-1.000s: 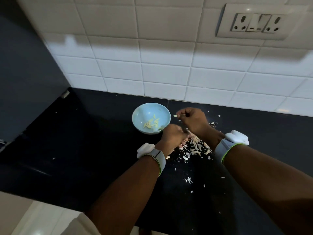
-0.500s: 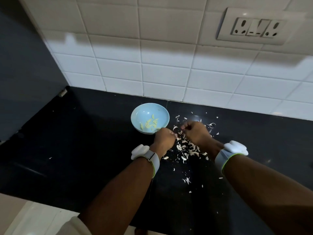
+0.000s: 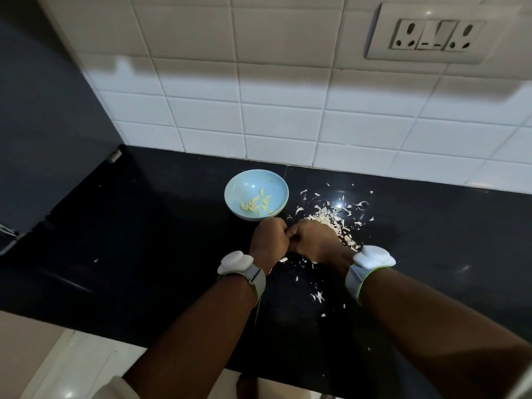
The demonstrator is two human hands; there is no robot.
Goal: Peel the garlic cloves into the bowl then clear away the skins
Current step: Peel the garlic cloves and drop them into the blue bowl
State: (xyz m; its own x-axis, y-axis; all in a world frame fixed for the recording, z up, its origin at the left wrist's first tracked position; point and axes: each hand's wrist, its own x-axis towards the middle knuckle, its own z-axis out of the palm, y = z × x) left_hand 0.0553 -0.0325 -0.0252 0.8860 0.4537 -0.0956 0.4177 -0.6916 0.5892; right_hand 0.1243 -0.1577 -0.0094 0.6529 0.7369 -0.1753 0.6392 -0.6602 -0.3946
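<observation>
A light blue bowl [image 3: 230,187] stands on the black counter and holds several peeled yellowish garlic cloves [image 3: 256,204]. Right of it lies a heap of papery garlic skins [image 3: 331,218], with flakes scattered around. My left hand [image 3: 267,237] and my right hand [image 3: 315,241] meet just in front of the bowl, fingers curled inward and fingertips together. They pinch something small between them, apparently a garlic clove, hidden behind the knuckles. A pale bit [image 3: 283,259] lies on the counter under my left wrist.
The black counter [image 3: 144,240] runs back to a white tiled wall [image 3: 273,125] with a socket plate [image 3: 431,36] at the upper right. A dark panel [image 3: 43,125] closes the left side. The counter's front edge [image 3: 86,331] is near me. Both wrists wear white bands.
My right hand drew back from beside the bowl. Both hands came together nearer to me, uncovering the skin heap behind the right hand.
</observation>
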